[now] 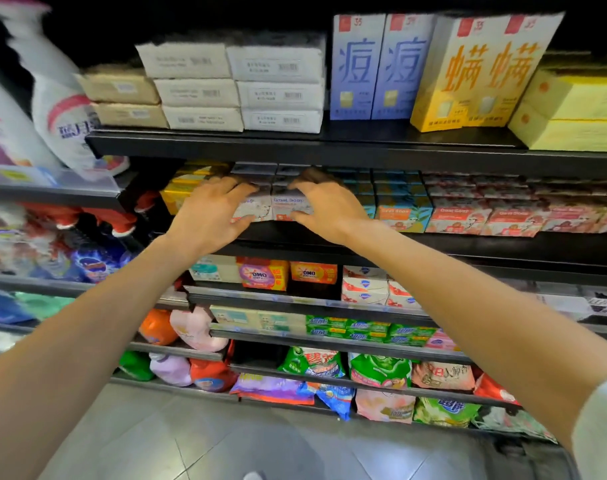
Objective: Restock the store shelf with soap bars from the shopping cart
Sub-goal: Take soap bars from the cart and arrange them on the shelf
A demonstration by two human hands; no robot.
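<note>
**Q:** Where are the hands positioned?

**A:** Both reach to the black metal store shelf point(295, 237) at centre frame. The left hand point(208, 216) and the right hand point(324, 206) bracket a stack of grey-and-white cardboard "Goat Soap" soap-bar boxes point(290, 207) standing at the shelf's front edge.

**Q:** State of the fingers?

**A:** Left fingers point(238, 190) are spread and curled over the top of the left box, thumb under its lower front edge. Right fingers point(304, 183) are likewise spread, draped over the top of the right box, thumb at its lower corner. Both hands press on the stack — whether either fully clamps a box cannot be told.

**Q:** Neighbouring stock on the same shelf?

**A:** Yellow soap packs point(177, 195) just left of the stack; teal-and-orange soap boxes point(399, 213) just right, then pink-red soap boxes point(503, 220) toward the right edge.

**Q:** Upper frame?

**A:** Stacked white and tan wrapped blocks point(239, 88), tall blue cartons point(378, 64) and yellow cartons point(482, 71).

**Q:** The shopping cart?

**A:** Not identifiable — only grey floor tiles point(226, 438) at the bottom.
</note>
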